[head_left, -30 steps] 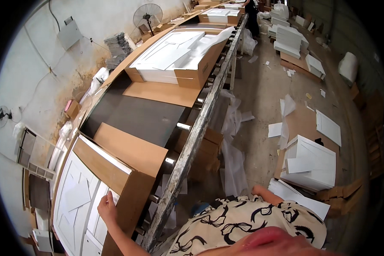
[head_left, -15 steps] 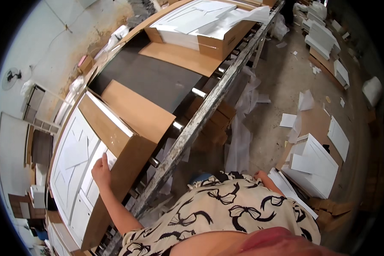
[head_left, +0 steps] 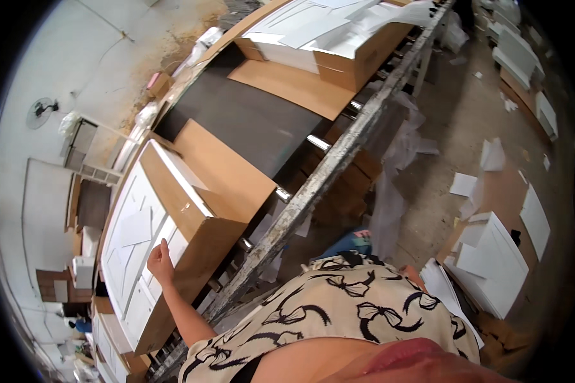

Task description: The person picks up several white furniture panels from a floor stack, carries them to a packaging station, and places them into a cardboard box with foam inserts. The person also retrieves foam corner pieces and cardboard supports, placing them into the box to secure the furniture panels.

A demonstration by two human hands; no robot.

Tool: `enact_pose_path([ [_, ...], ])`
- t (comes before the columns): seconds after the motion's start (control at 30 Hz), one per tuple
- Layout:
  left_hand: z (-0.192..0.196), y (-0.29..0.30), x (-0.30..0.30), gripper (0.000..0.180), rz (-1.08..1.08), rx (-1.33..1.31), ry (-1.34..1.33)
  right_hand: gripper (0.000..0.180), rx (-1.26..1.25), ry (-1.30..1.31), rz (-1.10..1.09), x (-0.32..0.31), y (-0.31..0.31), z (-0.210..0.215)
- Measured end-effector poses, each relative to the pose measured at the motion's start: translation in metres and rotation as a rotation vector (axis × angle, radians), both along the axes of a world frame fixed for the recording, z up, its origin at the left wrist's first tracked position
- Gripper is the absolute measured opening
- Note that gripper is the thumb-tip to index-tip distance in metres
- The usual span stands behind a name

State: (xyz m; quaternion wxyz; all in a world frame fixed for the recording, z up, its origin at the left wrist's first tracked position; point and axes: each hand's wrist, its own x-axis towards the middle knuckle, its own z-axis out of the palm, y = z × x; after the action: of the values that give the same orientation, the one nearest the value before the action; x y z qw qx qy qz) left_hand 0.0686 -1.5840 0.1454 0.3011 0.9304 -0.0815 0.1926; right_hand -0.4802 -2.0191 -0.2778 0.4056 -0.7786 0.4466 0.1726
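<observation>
From the head cam I've got my left hand (head_left: 160,262) curled shut, knuckles resting on the white panel (head_left: 131,255) packed in the open cardboard box (head_left: 201,236) right under it, right hand out of sight.

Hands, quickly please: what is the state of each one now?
Left hand: loosely curled, resting on white panel in cardboard box.
Right hand: not in view.

Right hand hidden behind the patterned shirt (head_left: 338,319), fingertips of the left hand (head_left: 160,260) tucked out of sight inside the open cardboard box (head_left: 191,217), far box (head_left: 338,38) cut off by the top edge.
</observation>
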Motion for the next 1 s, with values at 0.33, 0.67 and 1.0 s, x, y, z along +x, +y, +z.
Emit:
enact_pose_path([
  [0.33,0.059,-0.365,0.017,0.013,-0.631,-0.258,-0.219,0.017,-0.022,0.120,-0.150,0.034,-0.128,0.060],
  [0.67,-0.011,-0.733,0.196,0.074,-0.699,0.431,-0.067,0.030,-0.142,0.103,-0.511,-0.003,-0.270,0.122],
  [1.0,-0.052,-0.781,0.200,0.056,-0.544,0.860,-0.274,0.028,-0.043,0.231,-0.277,0.027,-0.284,0.098],
])
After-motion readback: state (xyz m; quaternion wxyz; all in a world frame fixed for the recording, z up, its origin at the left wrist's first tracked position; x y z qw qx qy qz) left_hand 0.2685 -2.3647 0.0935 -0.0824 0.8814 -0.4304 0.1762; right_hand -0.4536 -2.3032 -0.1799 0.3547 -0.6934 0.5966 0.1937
